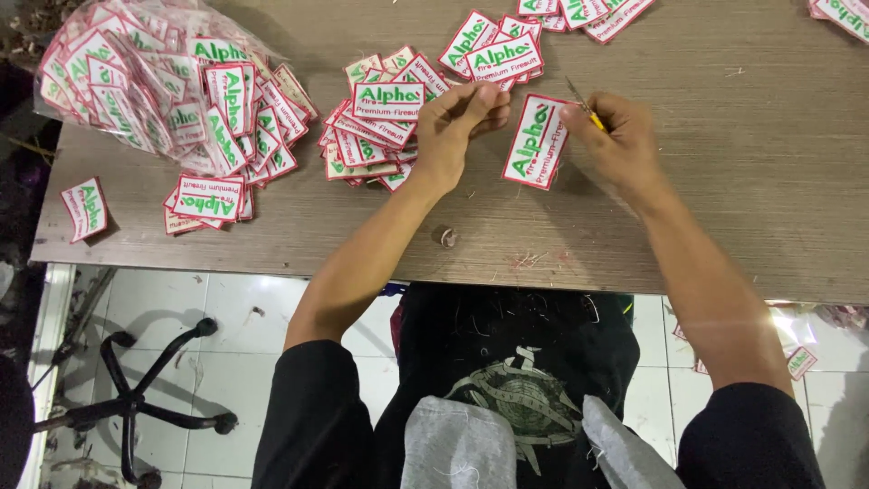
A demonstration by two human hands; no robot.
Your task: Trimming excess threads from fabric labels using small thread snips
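The left hand [457,122] pinches one edge of a white embroidered patch [536,141] with a red border and green lettering, thumb and fingers closed on it, holding it tilted just above the wooden tabletop [724,199], roughly midway along its length and nearer the far edge than the near one. The right hand [617,138] is curled shut around a small yellow-handled cutting tool [585,103] (a thread snip or thin blade, too small to tell which), whose metal tip points up and away, just beside the patch's upper right corner.

Just left of the left hand lies a loose pile of patches [376,118] of the same kind, fanned and overlapping. Beyond the hands, toward the far edge, a smaller heap of patches [493,50] spreads out, with more running off the far edge of view. At the far left corner sits a clear plastic bag [136,77] stuffed with patches, its contents spilling toward the middle. A single patch [84,208] lies alone near the left edge, close to the near left corner. A small round scrap [444,237] and reddish thread trimmings [529,261] rest near the near edge, in front of the person. Below the tabletop, a chair base [136,398] stands on the tiled floor [226,308].
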